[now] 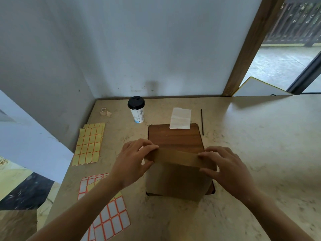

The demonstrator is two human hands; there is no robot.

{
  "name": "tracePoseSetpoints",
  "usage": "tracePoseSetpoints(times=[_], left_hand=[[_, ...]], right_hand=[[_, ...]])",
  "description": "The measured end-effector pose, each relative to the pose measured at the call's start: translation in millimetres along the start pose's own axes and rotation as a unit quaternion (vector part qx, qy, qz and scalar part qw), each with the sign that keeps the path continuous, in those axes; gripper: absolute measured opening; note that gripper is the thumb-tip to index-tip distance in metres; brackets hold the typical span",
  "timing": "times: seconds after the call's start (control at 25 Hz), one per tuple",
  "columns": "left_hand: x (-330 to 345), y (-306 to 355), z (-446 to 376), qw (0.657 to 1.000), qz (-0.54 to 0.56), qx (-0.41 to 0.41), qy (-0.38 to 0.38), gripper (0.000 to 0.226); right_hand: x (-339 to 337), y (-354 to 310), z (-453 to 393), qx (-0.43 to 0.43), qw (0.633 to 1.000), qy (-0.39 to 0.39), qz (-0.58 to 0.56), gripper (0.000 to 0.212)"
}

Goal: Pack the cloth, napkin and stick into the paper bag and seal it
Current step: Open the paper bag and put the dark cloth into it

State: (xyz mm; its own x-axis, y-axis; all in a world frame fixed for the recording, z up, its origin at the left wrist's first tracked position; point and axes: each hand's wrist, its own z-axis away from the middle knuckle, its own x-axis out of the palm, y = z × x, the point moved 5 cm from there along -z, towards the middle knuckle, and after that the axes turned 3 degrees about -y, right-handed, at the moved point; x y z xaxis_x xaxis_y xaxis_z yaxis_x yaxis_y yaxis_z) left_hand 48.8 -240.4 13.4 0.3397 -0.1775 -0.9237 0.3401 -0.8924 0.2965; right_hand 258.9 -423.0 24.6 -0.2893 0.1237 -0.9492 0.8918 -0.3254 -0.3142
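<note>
A brown paper bag (177, 180) stands on a wooden board (175, 138) in front of me, its top edge folded over. My left hand (133, 160) pinches the left end of the fold and my right hand (225, 167) pinches the right end. A white napkin (180, 118) lies flat at the board's far edge, partly on the table. A thin black stick (202, 121) lies on the table just right of the napkin. No cloth shows in view.
A lidded paper cup (137, 109) stands at the back, left of the napkin. A small tape roll (103, 111) sits near the wall. Yellow label sheets (89, 144) and white label sheets (107, 214) lie on the left of the beige table (260, 136).
</note>
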Motion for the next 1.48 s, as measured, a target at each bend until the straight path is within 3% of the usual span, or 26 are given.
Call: tracePoseSetpoints(times=[0.16, 0.32, 0.48, 0.56, 0.68, 0.76, 0.92, 1.0, 1.24, 1.4, 1.48], left_hand=[[-1.8, 5.6, 7.0, 0.999, -0.002, 0.014, 0.042, 0.053], [-4.8, 14.9, 11.5, 0.996, -0.045, 0.035, 0.069, 0.038], [-9.0, 28.1, 13.9, 0.989, -0.119, 0.092, -0.012, 0.018], [-12.2, 33.3, 8.7, 0.987, -0.124, 0.072, -0.075, 0.043], [-9.6, 38.4, -4.3, 0.984, -0.082, 0.008, -0.156, 0.073], [-4.5, 42.3, -9.8, 0.975, -0.087, 0.015, -0.203, 0.066], [-4.3, 46.9, -10.4, 0.962, -0.103, 0.038, -0.251, 0.033], [-7.9, 49.4, -9.8, 0.961, -0.123, 0.04, -0.245, 0.033], [-15.5, 61.6, -3.7, 0.95, -0.223, 0.049, -0.215, 0.066], [-25.9, 57.8, -3.9, 0.944, -0.247, 0.016, -0.218, 0.088], [-31.4, 55.1, -4.5, 0.934, -0.265, -0.001, -0.238, 0.099]], right_hand=[[-3.2, -10.7, -2.9, -0.007, 1.0, 0.011, -0.001, 0.052], [-14.1, -26.0, 2.8, -0.089, 0.988, 0.111, 0.057, 0.033], [-15.4, -42.1, 17.2, -0.172, 0.967, 0.128, 0.138, 0.014], [-16.4, -47.3, 21.6, -0.182, 0.963, 0.097, 0.175, 0.023], [-24.9, -54.8, 20.6, -0.133, 0.977, 0.041, 0.162, 0.056], [-26.6, -65.8, 12.1, -0.108, 0.977, -0.016, 0.18, 0.061], [-12.4, -90.8, -14.1, -0.138, 0.95, -0.192, 0.205, 0.024], [-2.2, -103.4, -23.1, -0.171, 0.932, -0.242, 0.208, 0.02], [14.2, -100.2, -34.2, -0.131, 0.936, -0.303, 0.12, 0.036], [20.1, -80.2, -31.0, -0.095, 0.943, -0.293, 0.127, 0.103], [24.5, -74.7, -27.7, -0.089, 0.946, -0.287, 0.125, 0.123]])
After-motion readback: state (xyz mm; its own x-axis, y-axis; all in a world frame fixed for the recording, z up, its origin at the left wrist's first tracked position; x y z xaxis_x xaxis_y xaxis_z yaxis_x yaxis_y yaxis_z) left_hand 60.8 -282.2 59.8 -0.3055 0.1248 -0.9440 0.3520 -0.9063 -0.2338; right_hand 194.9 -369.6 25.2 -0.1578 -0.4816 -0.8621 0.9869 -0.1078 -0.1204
